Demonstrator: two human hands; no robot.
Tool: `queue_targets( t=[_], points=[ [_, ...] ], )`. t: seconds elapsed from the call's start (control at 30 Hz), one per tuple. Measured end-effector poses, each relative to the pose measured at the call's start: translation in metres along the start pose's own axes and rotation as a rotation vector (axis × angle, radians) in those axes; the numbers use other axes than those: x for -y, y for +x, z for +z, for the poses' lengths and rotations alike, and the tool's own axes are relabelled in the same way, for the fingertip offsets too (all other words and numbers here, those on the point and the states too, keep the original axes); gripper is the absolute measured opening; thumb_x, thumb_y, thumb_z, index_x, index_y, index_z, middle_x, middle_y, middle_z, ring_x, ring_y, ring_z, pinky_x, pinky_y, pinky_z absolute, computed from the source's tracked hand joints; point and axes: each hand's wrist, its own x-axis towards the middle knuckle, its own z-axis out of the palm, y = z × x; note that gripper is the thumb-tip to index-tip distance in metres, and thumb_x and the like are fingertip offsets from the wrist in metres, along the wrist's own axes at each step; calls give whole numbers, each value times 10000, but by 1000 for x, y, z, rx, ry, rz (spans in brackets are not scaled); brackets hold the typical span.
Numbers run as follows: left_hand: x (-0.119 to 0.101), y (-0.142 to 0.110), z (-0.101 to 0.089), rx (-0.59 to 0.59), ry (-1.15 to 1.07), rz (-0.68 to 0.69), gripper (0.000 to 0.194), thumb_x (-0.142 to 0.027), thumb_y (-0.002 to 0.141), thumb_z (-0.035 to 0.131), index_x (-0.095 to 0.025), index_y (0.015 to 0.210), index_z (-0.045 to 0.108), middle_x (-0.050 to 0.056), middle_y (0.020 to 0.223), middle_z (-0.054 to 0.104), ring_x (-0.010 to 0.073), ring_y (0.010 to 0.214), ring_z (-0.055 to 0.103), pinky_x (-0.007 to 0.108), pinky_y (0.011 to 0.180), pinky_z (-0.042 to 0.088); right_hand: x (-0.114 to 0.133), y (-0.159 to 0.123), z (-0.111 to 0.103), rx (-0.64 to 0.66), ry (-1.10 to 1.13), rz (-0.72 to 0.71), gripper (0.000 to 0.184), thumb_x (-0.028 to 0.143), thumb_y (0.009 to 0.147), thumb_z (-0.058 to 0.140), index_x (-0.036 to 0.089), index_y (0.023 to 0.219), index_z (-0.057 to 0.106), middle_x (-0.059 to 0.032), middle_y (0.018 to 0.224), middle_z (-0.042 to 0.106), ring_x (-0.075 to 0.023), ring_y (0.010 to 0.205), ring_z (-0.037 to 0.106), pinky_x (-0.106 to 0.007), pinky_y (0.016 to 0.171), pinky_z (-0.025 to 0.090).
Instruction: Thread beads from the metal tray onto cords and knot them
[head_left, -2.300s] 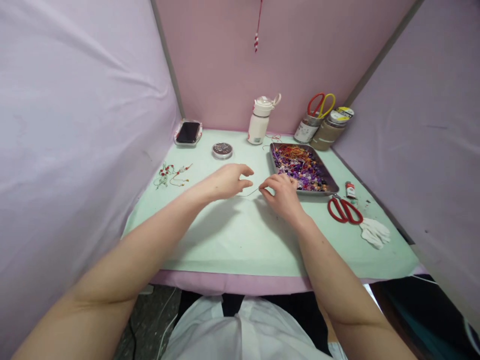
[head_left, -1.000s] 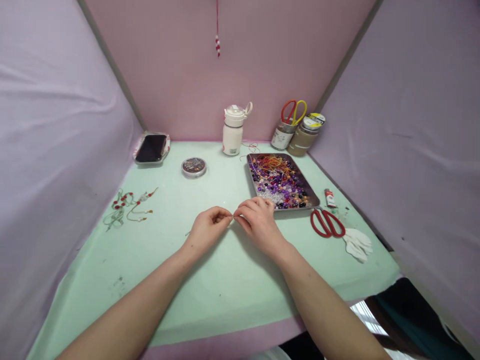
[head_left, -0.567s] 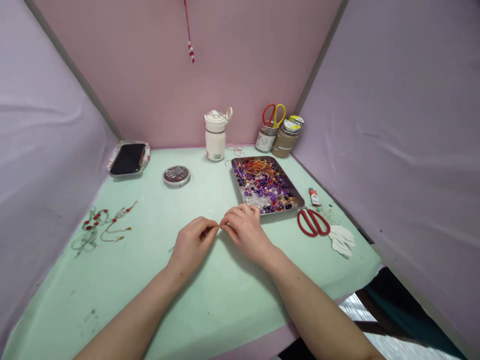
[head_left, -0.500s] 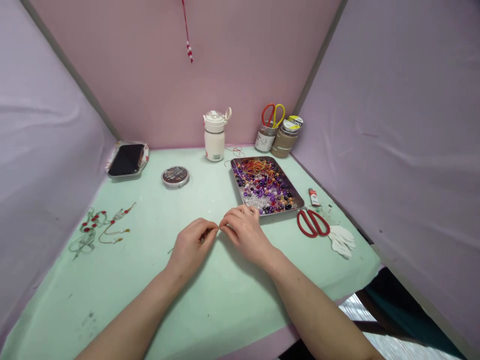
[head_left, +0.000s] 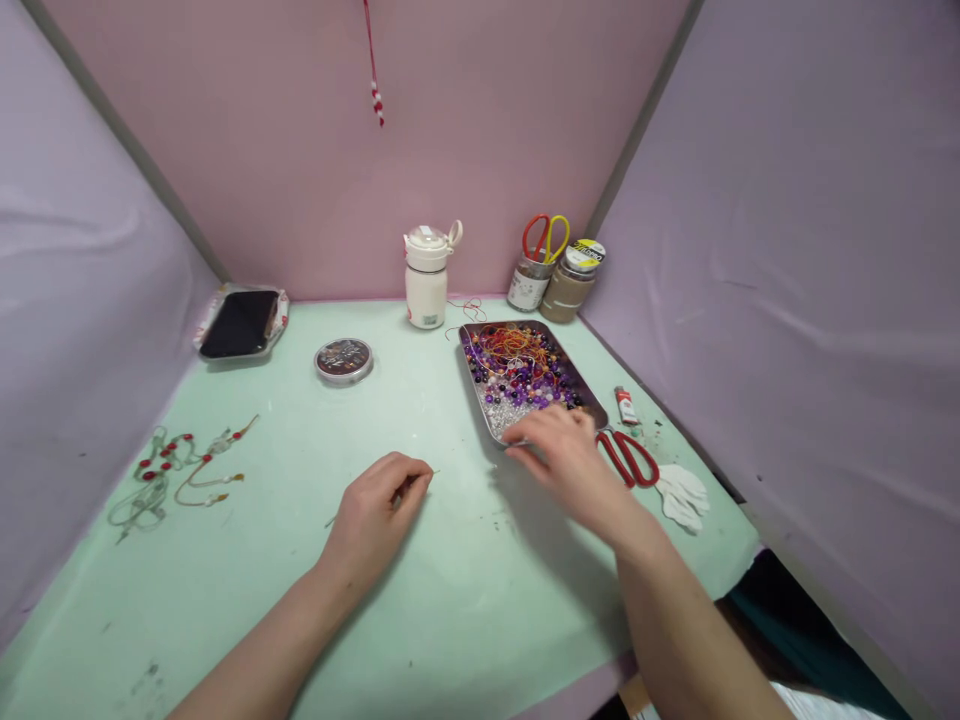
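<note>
My left hand rests on the green mat, its fingers pinched on a thin cord whose tip pokes out to the right. My right hand hovers over the near corner of a metal tray filled with purple, orange and clear beads and tangled orange cord. Its fingers are stretched out and blurred by motion; I see nothing in them.
Red scissors and a white glove lie right of the tray, beside a small red tube. A white bottle, two jars, a round tin and a phone stand behind. Finished beaded strands lie left.
My right hand has let go of the cord's end and moved right to the tray's near corner. My left hand stays in place, still pinching the cord.
</note>
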Motion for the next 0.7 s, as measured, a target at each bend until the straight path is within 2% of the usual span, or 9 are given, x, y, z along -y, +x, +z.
queue_targets(
  t=[0.13,0.27,0.43,0.7],
  points=[
    [-1,-1,0,2,-12,-13,157,-246,880,474,-216,786,597,2,758,608,131,637,502,245,611,388,-51,18,-21,-8,-180,153,143,215,865,553,236,791,673,-33,823,708,-229,839,552,-381,784,241],
    [-1,-1,0,-4,-8,-12,158,-242,878,474,-217,782,597,5,755,609,132,631,500,245,605,389,-80,51,-18,8,-251,174,179,174,840,546,237,784,704,-39,850,705,-233,873,544,-373,768,227],
    [1,0,-1,-8,13,-18,156,-241,872,475,-222,783,602,6,744,613,135,615,499,250,593,391,-88,78,-6,46,-269,142,184,143,798,574,231,726,719,-51,863,686,-224,886,527,-354,738,221],
    [3,1,-2,-7,25,-28,153,-273,869,483,-238,781,603,13,762,635,144,603,514,255,574,405,-90,54,-8,245,-291,37,192,114,766,598,252,684,704,-11,791,676,-191,817,531,-342,696,207]
  ],
)
